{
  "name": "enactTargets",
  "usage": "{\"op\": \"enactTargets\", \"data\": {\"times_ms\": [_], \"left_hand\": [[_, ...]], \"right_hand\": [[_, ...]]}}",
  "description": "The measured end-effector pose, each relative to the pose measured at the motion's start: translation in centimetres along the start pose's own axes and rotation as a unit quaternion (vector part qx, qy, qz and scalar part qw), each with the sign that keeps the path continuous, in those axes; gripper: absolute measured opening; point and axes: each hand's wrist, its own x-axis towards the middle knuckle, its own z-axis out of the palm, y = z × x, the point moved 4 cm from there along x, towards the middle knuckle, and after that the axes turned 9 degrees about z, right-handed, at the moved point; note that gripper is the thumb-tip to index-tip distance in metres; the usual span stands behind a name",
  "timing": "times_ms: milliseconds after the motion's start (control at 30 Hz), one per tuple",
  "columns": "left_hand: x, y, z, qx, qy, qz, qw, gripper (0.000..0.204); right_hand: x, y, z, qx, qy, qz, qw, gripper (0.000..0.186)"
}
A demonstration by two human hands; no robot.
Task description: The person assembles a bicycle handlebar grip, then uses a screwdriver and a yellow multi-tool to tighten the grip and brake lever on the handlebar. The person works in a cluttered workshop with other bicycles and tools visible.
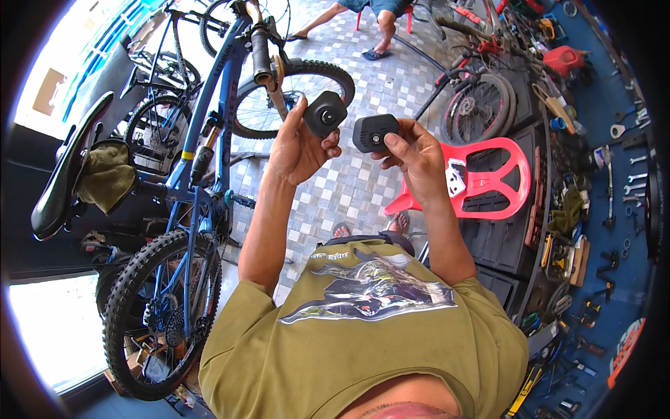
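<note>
My left hand (299,145) is raised in front of me, its fingers closed on a small black rounded-square block (335,105) with a round shiny centre. A second black rounded-square block (366,134), with small slots and a metal centre, is pinched in my right hand (417,152), thumb across its near edge. A narrow gap separates the two blocks; both faces with the metal centres are visible. What exactly the blocks are, I cannot make out. To the left of my left hand stands a blue mountain bike (188,164).
A brown-green cloth (106,178) hangs below the bike's saddle (68,178). On the right, a red plastic chair (506,157) carries a white phone-like item (457,174). Hand tools hang on the blue wall (624,237). Farther off are more bikes and a seated person's legs (384,28).
</note>
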Motion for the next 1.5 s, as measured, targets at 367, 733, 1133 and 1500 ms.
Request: {"op": "enactTargets", "data": {"times_ms": [367, 733, 1133, 1500], "left_hand": [[-0.1, -0.7, 0.3, 0.016, -0.056, 0.004, 0.998, 0.074], [-0.4, -0.4, 0.3, 0.012, -0.073, 0.017, 0.997, 0.077], [-0.4, -0.2, 0.6, -0.038, -0.107, 0.005, 0.993, 0.081], [-0.4, -0.5, 1.5, -0.061, -0.132, -0.021, 0.989, 0.089]], "right_hand": [[0.1, 0.6, -1.5, 0.045, -0.006, 0.009, 0.999, 0.03], [0.6, 0.7, -1.2, 0.067, -0.021, -0.016, 0.997, 0.028], [1.0, 0.8, -1.0, 0.092, -0.029, -0.032, 0.995, 0.027], [0.7, 0.7, -1.3, 0.108, -0.037, -0.038, 0.993, 0.029]]}}
